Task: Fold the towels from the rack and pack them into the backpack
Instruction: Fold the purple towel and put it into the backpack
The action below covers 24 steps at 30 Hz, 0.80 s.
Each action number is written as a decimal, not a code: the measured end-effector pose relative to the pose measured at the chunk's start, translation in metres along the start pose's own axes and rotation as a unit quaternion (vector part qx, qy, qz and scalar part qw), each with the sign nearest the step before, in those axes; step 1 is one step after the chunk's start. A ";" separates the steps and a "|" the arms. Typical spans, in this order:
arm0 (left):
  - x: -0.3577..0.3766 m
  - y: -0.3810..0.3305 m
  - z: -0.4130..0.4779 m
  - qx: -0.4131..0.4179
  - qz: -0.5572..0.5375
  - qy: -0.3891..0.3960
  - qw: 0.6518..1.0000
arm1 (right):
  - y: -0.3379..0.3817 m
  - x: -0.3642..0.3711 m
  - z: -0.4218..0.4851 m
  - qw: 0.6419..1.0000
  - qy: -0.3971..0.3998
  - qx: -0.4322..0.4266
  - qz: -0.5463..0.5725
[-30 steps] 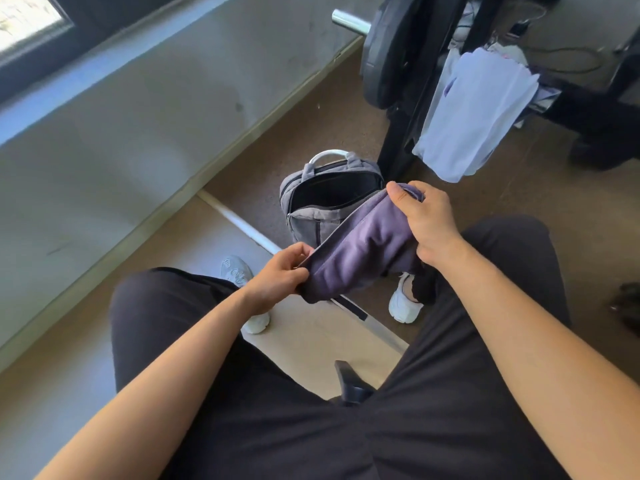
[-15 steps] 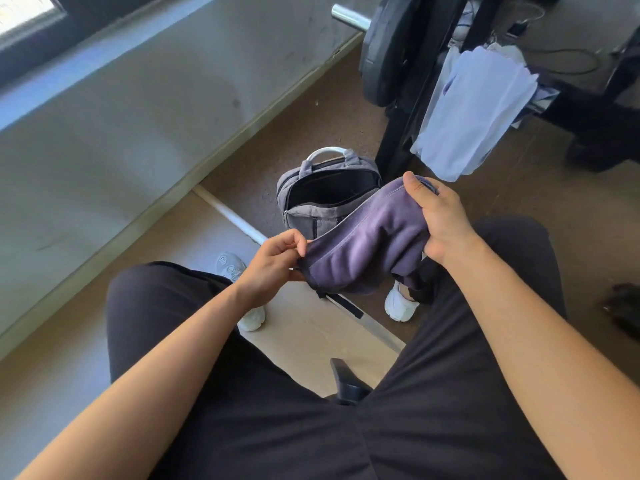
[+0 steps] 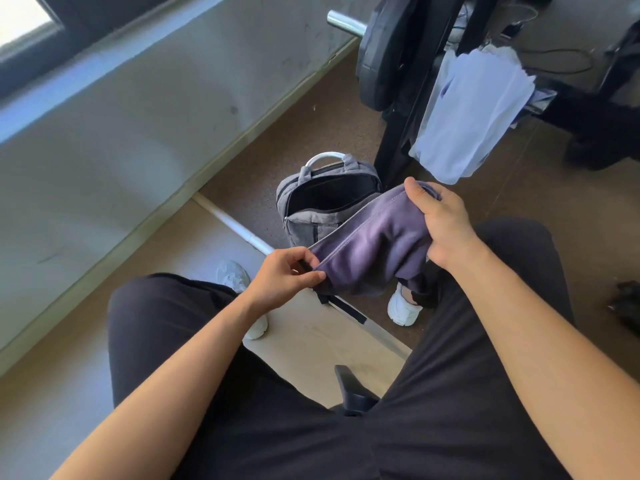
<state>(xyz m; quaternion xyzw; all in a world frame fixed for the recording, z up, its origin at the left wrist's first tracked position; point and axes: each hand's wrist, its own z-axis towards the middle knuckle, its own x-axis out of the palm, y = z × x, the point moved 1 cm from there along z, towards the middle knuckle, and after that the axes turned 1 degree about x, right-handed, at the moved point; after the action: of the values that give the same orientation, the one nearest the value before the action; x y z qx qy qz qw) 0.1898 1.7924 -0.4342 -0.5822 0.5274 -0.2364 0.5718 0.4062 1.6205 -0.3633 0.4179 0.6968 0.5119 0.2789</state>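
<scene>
My left hand (image 3: 287, 275) pinches the purple towel (image 3: 374, 251) by its near corner and my right hand (image 3: 443, 223) grips its far end, so the bundle hangs taut just before the open backpack (image 3: 304, 226) on the floor (image 3: 277, 161), ready, I judge, for packing.

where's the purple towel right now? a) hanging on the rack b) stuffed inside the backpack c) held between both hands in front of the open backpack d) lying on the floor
c: the left hand pinches one end of the purple towel and the right hand grips the other, with the open backpack standing on the floor behind it.
</scene>
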 end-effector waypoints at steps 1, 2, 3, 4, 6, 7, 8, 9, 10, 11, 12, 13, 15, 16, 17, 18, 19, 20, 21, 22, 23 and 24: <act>-0.005 0.000 0.001 0.007 0.020 -0.020 1.000 | -0.001 -0.002 0.001 0.998 -0.021 -0.016 -0.063; -0.011 0.000 0.001 0.015 0.044 -0.039 0.998 | -0.002 -0.005 0.003 0.988 -0.038 -0.041 -0.146; -0.019 0.000 0.000 0.025 0.072 -0.057 0.995 | -0.004 -0.007 0.005 0.971 -0.041 -0.062 -0.228; -0.027 0.001 0.000 0.034 0.101 -0.074 0.991 | -0.005 -0.008 0.007 0.954 -0.033 -0.069 -0.290; -0.042 0.002 -0.002 0.044 0.139 -0.106 0.984 | -0.010 -0.009 0.012 0.934 0.010 -0.059 -0.353; -0.048 0.004 -0.002 0.046 0.147 -0.121 0.981 | -0.012 -0.008 0.014 0.925 0.036 -0.047 -0.374; -0.052 0.005 -0.003 0.046 0.152 -0.136 0.978 | -0.014 -0.007 0.016 0.919 0.063 -0.032 -0.388; -0.054 0.005 -0.004 0.047 0.154 -0.154 0.975 | -0.015 -0.006 0.017 0.918 0.090 -0.014 -0.385; -0.056 0.004 -0.004 0.049 0.152 -0.175 0.972 | -0.016 -0.004 0.017 0.923 0.114 -0.001 -0.369; -0.058 0.004 -0.004 0.052 0.146 -0.201 0.967 | -0.016 -0.003 0.017 0.925 0.136 0.005 -0.356; -0.059 0.002 -0.005 0.053 0.142 -0.230 0.961 | -0.016 -0.001 0.016 0.923 0.155 0.001 -0.353; -0.061 0.002 -0.005 0.050 0.138 -0.257 0.955 | -0.017 -0.001 0.016 0.917 0.169 -0.008 -0.361; -0.063 0.001 -0.004 0.036 0.131 -0.293 0.946 | -0.016 0.000 0.013 0.905 0.188 -0.038 -0.381; -0.063 0.002 -0.003 0.030 0.131 -0.301 0.944 | -0.016 0.001 0.012 0.902 0.192 -0.058 -0.384; -0.063 0.002 -0.003 0.026 0.132 -0.305 0.943 | -0.015 0.001 0.010 0.900 0.193 -0.077 -0.382; -0.063 0.003 -0.002 0.020 0.129 -0.308 0.942 | -0.015 0.001 0.010 0.902 0.188 -0.096 -0.377; -0.062 0.002 -0.002 0.011 0.119 -0.314 0.942 | -0.015 0.000 0.009 0.905 0.176 -0.114 -0.369; -0.061 0.001 -0.002 0.001 0.102 -0.322 0.941 | -0.016 -0.002 0.009 0.911 0.159 -0.128 -0.358; -0.062 0.001 -0.002 -0.009 0.086 -0.331 0.940 | -0.017 -0.004 0.009 0.916 0.139 -0.135 -0.351; -0.063 0.000 -0.002 -0.016 0.076 -0.339 0.938 | -0.018 -0.007 0.010 0.918 0.122 -0.141 -0.349; -0.064 0.001 -0.002 -0.021 0.073 -0.345 0.936 | -0.020 -0.008 0.010 0.918 0.108 -0.145 -0.352; -0.066 0.002 -0.002 -0.023 0.065 -0.346 0.936 | -0.022 -0.009 0.011 0.919 0.099 -0.145 -0.352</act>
<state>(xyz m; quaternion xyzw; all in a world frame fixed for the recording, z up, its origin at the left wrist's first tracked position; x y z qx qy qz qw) 0.1659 1.8503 -0.4141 -0.6056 0.3394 0.0297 0.7191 0.4129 1.6153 -0.3875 0.0476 0.7409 0.5147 0.4287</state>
